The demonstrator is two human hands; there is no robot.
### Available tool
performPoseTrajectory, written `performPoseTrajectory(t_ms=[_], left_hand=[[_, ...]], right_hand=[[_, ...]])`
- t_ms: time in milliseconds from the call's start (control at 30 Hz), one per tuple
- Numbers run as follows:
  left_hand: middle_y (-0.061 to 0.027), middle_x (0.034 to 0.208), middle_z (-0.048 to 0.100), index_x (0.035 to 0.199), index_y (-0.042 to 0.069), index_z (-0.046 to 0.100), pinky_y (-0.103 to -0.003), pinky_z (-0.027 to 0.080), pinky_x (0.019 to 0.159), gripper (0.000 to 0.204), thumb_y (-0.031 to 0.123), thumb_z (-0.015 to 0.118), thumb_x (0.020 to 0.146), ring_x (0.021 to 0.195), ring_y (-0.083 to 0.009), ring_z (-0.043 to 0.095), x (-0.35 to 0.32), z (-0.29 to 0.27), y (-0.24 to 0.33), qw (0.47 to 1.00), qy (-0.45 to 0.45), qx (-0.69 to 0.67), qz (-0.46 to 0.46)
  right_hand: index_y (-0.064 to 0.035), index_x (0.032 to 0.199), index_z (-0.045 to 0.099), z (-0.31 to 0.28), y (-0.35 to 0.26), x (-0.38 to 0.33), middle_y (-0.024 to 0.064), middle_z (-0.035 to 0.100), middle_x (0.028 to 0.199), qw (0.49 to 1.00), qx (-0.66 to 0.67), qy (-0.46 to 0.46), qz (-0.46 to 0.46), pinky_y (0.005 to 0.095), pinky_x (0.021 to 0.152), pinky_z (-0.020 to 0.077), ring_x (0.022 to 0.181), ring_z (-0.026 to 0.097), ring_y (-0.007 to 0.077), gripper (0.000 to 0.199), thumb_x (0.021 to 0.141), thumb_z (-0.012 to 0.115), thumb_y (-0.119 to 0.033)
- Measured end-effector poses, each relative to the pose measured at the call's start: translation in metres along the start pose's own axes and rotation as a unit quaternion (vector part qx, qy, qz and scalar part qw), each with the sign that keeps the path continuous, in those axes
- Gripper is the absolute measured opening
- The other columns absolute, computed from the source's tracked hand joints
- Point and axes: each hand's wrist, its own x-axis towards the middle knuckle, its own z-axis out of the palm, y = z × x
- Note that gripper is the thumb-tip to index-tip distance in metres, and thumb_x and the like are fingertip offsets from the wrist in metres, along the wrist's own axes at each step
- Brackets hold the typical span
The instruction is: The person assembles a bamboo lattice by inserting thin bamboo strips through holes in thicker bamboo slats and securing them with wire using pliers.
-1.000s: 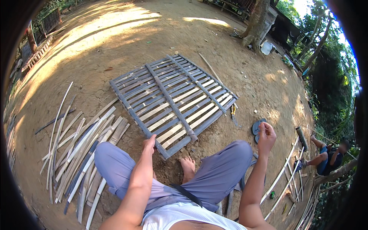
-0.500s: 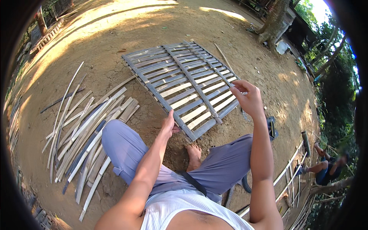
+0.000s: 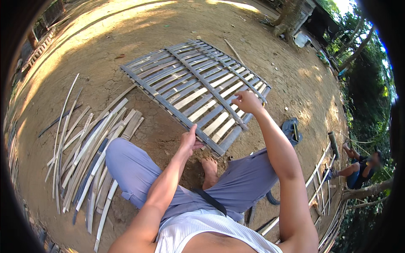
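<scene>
1. Head view showed a person sitting cross-legged on the bare dirt ground (image 3: pixel 126 55), with a woven bamboo panel (image 3: pixel 194 84) lying flat just ahead of the knees, near enough to reach without rising.
2. The left hand (image 3: pixel 188 141) rested on the panel's near edge rail, fingers curled loosely about it; how firmly it gripped could not be told. It seemed to steady the panel.
3. The right hand (image 3: pixel 247 101) lay on the slats near the right edge, fingers bent and pinching at a slat end, apparently to adjust it.
4. A pile of loose bamboo strips (image 3: pixel 84 147) lay beside the left knee, within arm's reach.
5. A dark sandal (image 3: pixel 292 130) sat right of the panel.
6. Another person (image 3: pixel 358 166) sat well apart at the right rim.
</scene>
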Motion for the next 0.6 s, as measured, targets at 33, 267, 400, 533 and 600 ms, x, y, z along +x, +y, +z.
performPoseTrajectory(t_ms=[33, 267, 400, 533, 600], left_hand=[[-0.0153, 0.093, 0.071, 0.113, -0.001, 0.064, -0.046, 0.062, 0.075, 0.057, 0.053, 0.055, 0.098, 0.081, -0.0282, 0.072, 0.0, 0.004, -0.002, 1.0, -0.005, -0.004, 0.001], [-0.0144, 0.09, 0.066, 0.107, -0.009, 0.058, -0.042, 0.064, 0.06, 0.058, 0.046, 0.067, 0.095, 0.068, -0.0272, 0.071, 0.002, -0.001, -0.008, 0.997, -0.022, -0.061, 0.035], [-0.0153, 0.093, 0.069, 0.108, -0.006, 0.063, -0.041, 0.064, 0.067, 0.055, 0.047, 0.063, 0.097, 0.073, -0.0248, 0.071, -0.007, 0.001, -0.002, 0.999, 0.003, -0.028, 0.035], [-0.0159, 0.092, 0.071, 0.109, -0.006, 0.062, -0.039, 0.064, 0.064, 0.053, 0.045, 0.065, 0.097, 0.072, -0.0248, 0.072, -0.004, -0.002, -0.011, 0.999, 0.023, -0.025, 0.036], [-0.0159, 0.092, 0.071, 0.109, -0.006, 0.062, -0.039, 0.064, 0.062, 0.053, 0.045, 0.064, 0.097, 0.072, -0.0249, 0.072, -0.003, -0.001, -0.012, 0.999, 0.019, -0.023, 0.029]], right_hand=[[-0.0044, 0.118, 0.071, 0.019, 0.019, 0.006, 0.019, 0.073, 0.105, 0.998, -0.043, -0.041, 0.007, 0.0435, 0.087, 0.0543, 0.1, 0.069, 0.0356, 0.048, 0.085, 0.073, -0.04], [-0.0032, 0.136, 0.056, 0.113, 0.04, 0.065, 0.0232, 0.056, 0.138, 0.994, -0.103, -0.021, 0.032, 0.0497, 0.106, 0.0448, 0.128, 0.053, 0.0418, 0.058, 0.095, 0.06, -0.044], [-0.0049, 0.135, 0.058, 0.144, 0.011, 0.084, 0.023, 0.054, 0.137, 0.986, -0.059, -0.04, 0.149, 0.0554, 0.104, 0.0446, 0.129, 0.049, 0.0432, 0.057, 0.096, 0.058, -0.047], [-0.0136, 0.132, 0.063, 0.158, -0.002, 0.077, 0.0197, 0.057, 0.133, 0.975, -0.011, 0.007, 0.224, 0.0576, 0.102, 0.0445, 0.13, 0.048, 0.0411, 0.05, 0.093, 0.064, -0.045], [-0.0166, 0.133, 0.063, 0.16, 0.0, 0.076, 0.018, 0.059, 0.131, 0.98, 0.003, 0.008, 0.197, 0.0572, 0.101, 0.0447, 0.129, 0.05, 0.0395, 0.048, 0.092, 0.067, -0.041]])
